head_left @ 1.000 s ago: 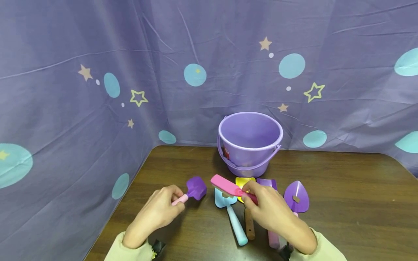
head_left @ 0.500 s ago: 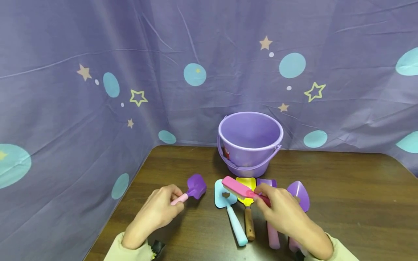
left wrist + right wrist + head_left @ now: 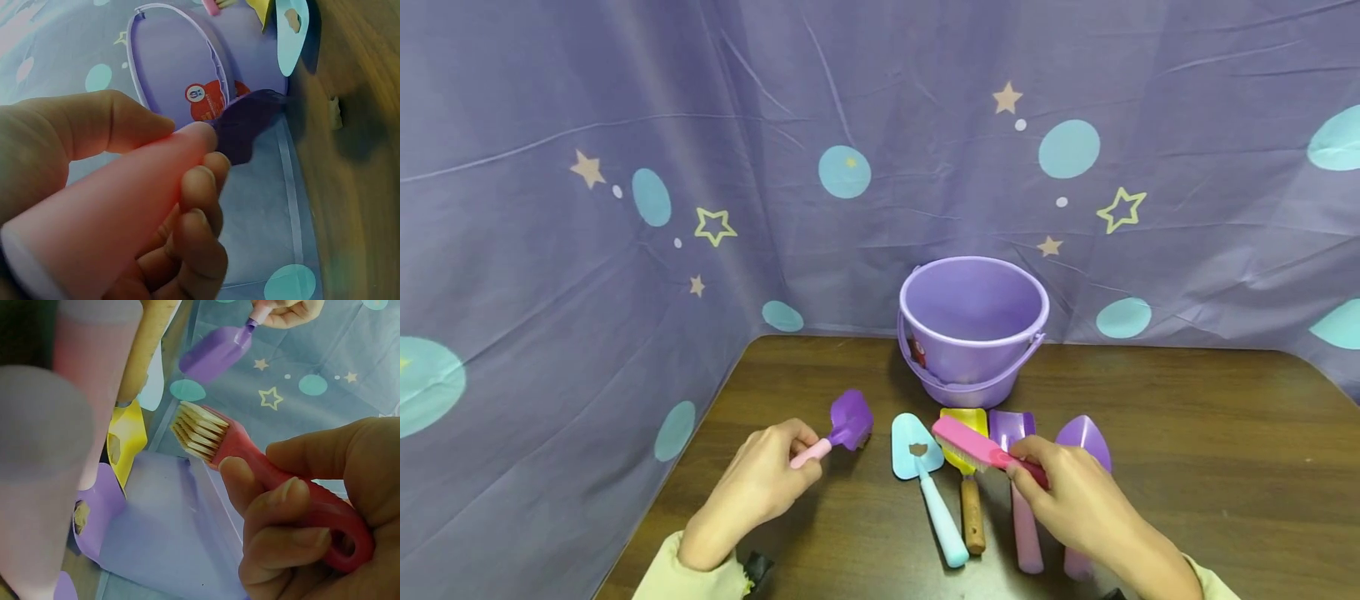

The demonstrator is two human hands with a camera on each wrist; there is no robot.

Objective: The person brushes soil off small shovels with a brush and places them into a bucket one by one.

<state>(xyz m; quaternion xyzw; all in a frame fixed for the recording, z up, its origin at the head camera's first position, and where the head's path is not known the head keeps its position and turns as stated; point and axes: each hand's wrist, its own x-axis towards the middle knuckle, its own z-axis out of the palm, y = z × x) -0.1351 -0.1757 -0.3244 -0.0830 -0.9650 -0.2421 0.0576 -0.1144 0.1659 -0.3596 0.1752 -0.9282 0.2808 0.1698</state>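
My left hand (image 3: 760,475) pinches the pink handle of a small purple toy shovel (image 3: 852,418), its blade raised over the left of the table. A small brown piece (image 3: 335,112) shows beside that blade in the left wrist view. My right hand (image 3: 1067,492) grips the red handle of a pink brush (image 3: 962,440), with pale bristles (image 3: 199,431) pointing down over a yellow shovel (image 3: 973,418). Left of it lies a light-blue shovel (image 3: 942,521) bearing a brown piece (image 3: 918,449). Brown pieces also show on the yellow shovel and the scoop in the right wrist view.
A purple bucket (image 3: 973,367) stands upright at the back of the wooden table (image 3: 1210,450). A purple scoop (image 3: 1011,427) and a pointed purple trowel (image 3: 1086,437) lie at the right, partly behind my right hand. A purple curtain (image 3: 880,100) hangs behind the table.
My right hand has carried the brush rightward, from over the light-blue shovel to over the yellow one. My left hand has turned the purple shovel so its blade points further up.
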